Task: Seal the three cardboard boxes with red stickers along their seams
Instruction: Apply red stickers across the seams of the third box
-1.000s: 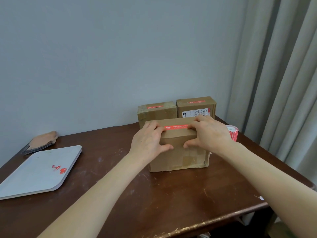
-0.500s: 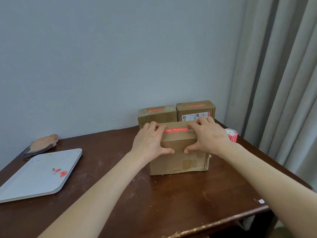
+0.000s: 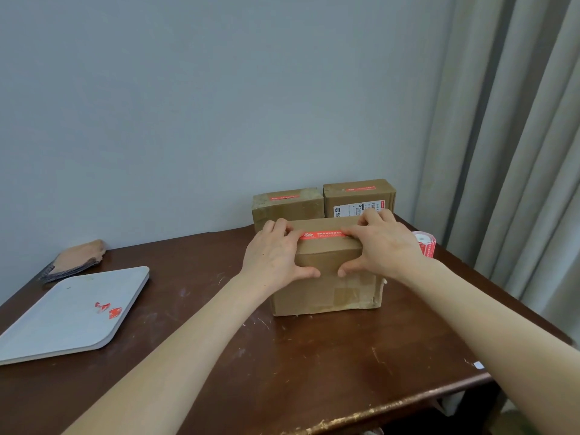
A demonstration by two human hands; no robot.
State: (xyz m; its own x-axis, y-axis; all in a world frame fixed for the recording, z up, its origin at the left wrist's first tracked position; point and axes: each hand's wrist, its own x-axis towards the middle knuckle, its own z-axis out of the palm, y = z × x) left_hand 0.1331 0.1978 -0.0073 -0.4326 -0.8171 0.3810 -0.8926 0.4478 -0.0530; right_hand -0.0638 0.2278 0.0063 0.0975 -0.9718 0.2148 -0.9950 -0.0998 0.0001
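A brown cardboard box (image 3: pixel 329 293) stands on the dark wooden table (image 3: pixel 314 365) in front of me, with a red sticker (image 3: pixel 320 235) lying along its top seam. My left hand (image 3: pixel 276 259) clasps the box's left top corner, fingers on the sticker's left end and thumb on the front face. My right hand (image 3: pixel 383 246) grips the right top part the same way, fingers pressing the sticker's right end. Behind stand two smaller boxes, one on the left (image 3: pixel 287 207) and one on the right (image 3: pixel 359 196), each with a red sticker on top.
A red-and-white sticker roll (image 3: pixel 426 244) sits to the right of the boxes near the curtain (image 3: pixel 518 152). A white tray (image 3: pixel 69 315) with red sticker scraps lies at the left, a tan and grey cloth item (image 3: pixel 78 257) behind it. The wall is close behind.
Both hands stay on the front box, and their fingers have spread apart along the red sticker, uncovering more of it. The camera has tilted slightly upward.
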